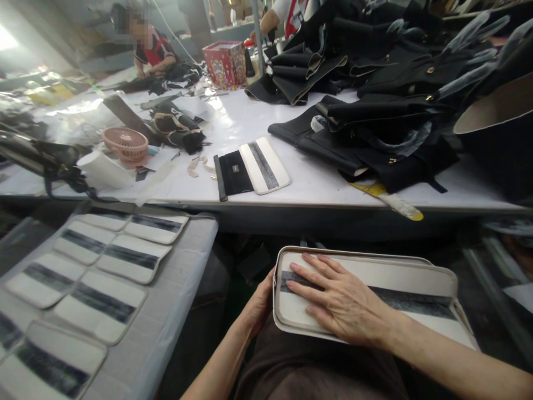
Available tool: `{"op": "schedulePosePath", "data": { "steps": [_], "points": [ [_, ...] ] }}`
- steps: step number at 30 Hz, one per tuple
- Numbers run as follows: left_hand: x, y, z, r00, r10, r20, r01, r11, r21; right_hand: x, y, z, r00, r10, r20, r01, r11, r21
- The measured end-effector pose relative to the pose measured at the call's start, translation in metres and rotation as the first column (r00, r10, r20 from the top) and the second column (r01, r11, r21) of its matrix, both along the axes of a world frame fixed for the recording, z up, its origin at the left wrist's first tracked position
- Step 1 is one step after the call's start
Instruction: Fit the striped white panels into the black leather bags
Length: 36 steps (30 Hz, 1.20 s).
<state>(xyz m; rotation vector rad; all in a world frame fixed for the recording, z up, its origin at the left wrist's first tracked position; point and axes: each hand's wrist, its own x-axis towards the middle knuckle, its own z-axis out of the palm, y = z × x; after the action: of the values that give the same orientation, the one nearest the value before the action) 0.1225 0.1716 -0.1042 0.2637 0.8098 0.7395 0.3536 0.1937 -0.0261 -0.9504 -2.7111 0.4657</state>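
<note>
Over my lap lies a cream, round-cornered bag panel [400, 273] with a dark grey stripe along its length. It sits inside a pale raised rim, and more layers show at the right end. My left hand [262, 300] grips the left end of this piece, its fingers partly hidden behind the edge. On top, my right hand [341, 303] rests flat with the fingers spread, pressing over the stripe. Several similar striped panels [127, 258] are laid out in rows on the grey side table [183, 289] at the left.
Ahead, a white worktable [200, 186] bears another striped panel [266, 165] beside a black piece [235, 172]. Dark bags [375, 130] pile up at the right. A pink fan [125, 143] and a red patterned box [225, 64] stand farther back. Two people are across the table.
</note>
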Motion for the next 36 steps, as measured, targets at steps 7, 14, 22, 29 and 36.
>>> {"op": "schedulePosePath", "data": {
  "steps": [7,14,22,29,36],
  "points": [
    [-0.015,0.017,0.019,0.965,-0.102,-0.239,0.142,0.978,0.153,0.0,0.001,-0.003,0.999,0.007,0.053,-0.007,1.0,-0.009],
    [-0.029,0.04,0.046,0.868,-0.308,-0.389,0.394,0.904,0.163,0.002,0.0,-0.006,1.0,-0.008,0.004,0.008,1.0,0.011],
    [-0.032,0.062,0.077,0.761,-0.469,-0.449,0.579,0.803,0.142,0.002,-0.002,-0.008,0.999,-0.017,-0.037,0.016,1.0,-0.005],
    [-0.029,0.067,0.088,0.702,-0.54,-0.464,0.652,0.749,0.116,0.002,-0.006,-0.009,0.998,-0.026,-0.064,0.026,1.0,0.003],
    [-0.024,0.071,0.095,0.634,-0.582,-0.51,0.719,0.686,0.111,0.003,-0.005,-0.008,0.999,-0.016,-0.047,0.016,1.0,-0.007]
  ]
}}
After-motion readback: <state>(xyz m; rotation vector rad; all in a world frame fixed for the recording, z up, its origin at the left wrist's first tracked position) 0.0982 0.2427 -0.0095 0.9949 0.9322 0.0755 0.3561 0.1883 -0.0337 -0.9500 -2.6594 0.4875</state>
